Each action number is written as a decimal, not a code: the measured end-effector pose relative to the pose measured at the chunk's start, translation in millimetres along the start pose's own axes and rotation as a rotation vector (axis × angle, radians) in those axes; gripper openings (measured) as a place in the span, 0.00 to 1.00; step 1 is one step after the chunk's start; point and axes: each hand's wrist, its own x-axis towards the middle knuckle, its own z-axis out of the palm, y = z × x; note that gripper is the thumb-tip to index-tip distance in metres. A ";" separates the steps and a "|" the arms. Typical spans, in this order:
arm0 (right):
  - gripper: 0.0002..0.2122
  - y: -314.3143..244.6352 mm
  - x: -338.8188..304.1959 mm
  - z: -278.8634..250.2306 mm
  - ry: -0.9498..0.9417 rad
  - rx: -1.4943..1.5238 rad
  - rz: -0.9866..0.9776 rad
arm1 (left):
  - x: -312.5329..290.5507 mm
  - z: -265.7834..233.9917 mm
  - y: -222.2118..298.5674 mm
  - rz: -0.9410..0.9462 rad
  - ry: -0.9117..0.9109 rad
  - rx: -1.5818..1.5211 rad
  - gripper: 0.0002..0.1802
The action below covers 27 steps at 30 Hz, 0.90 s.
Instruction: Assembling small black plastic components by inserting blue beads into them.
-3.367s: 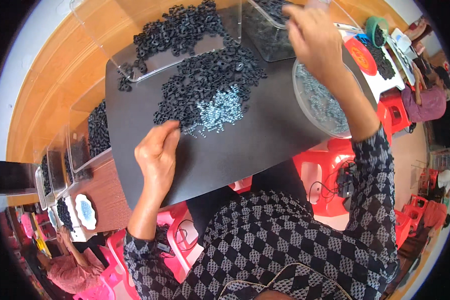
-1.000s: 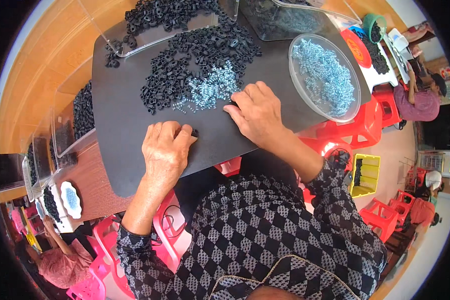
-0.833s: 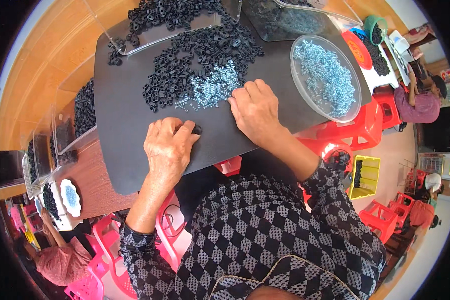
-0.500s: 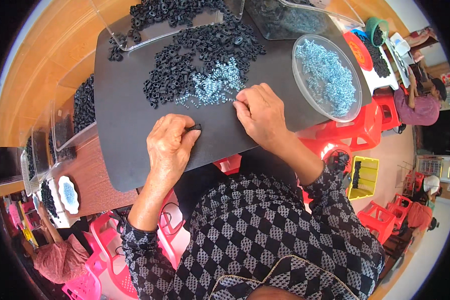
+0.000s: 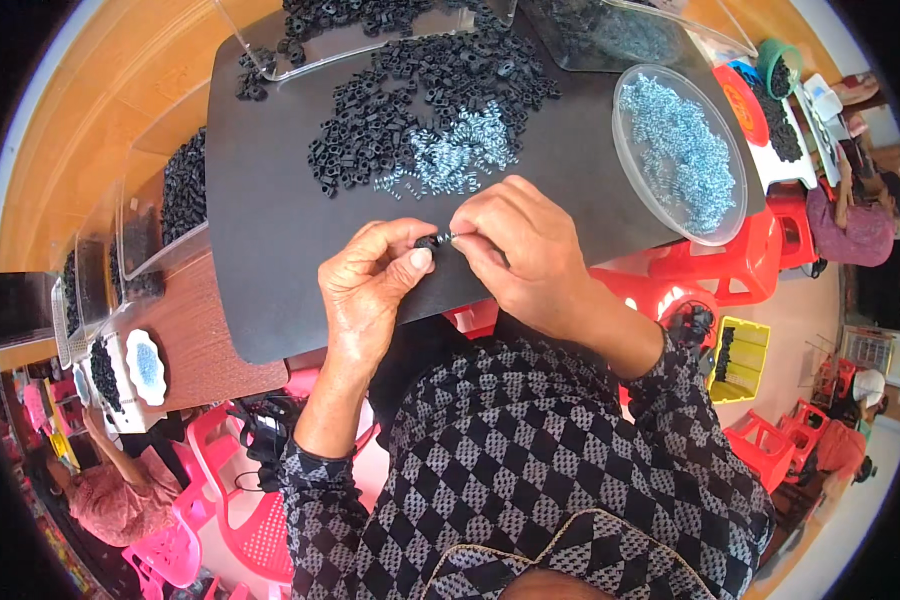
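Note:
Between thumb and fingers, my left hand (image 5: 368, 280) pinches a small black plastic part (image 5: 429, 243). My right hand (image 5: 526, 250) is closed on a small metal spring (image 5: 449, 238) at the right end of that part; the spring and part meet or nearly meet. Both hands are above the near side of a dark tabletop (image 5: 280, 270). Just beyond them lies a loose heap of silvery-blue springs (image 5: 460, 155), against a larger heap of black plastic parts (image 5: 365, 125). Fingertips hide some of the held pieces.
A round clear tray (image 5: 625, 150) full of springs stands at the right edge. Clear bins (image 5: 260, 60) with black parts are at the far side and left. Red stools (image 5: 720, 265), a yellow crate (image 5: 760, 350) and pink chairs (image 5: 260, 540) surround the table. Other people sit left and right.
My right hand has left the spring heap with a spring and come to my left hand. My left hand has turned, raising the black part to meet it. The view has shifted slightly.

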 end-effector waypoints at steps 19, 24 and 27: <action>0.11 -10.9 -14.2 2.8 0.044 0.188 0.127 | -7.6 19.0 -0.6 0.094 0.142 -0.191 0.08; 0.06 34.6 -10.4 -15.6 0.144 -0.111 0.264 | -9.3 17.6 -10.1 0.016 0.124 -0.225 0.10; 0.05 65.5 -2.2 -27.6 0.168 -0.356 0.269 | -7.9 19.3 -10.3 0.020 0.111 -0.234 0.10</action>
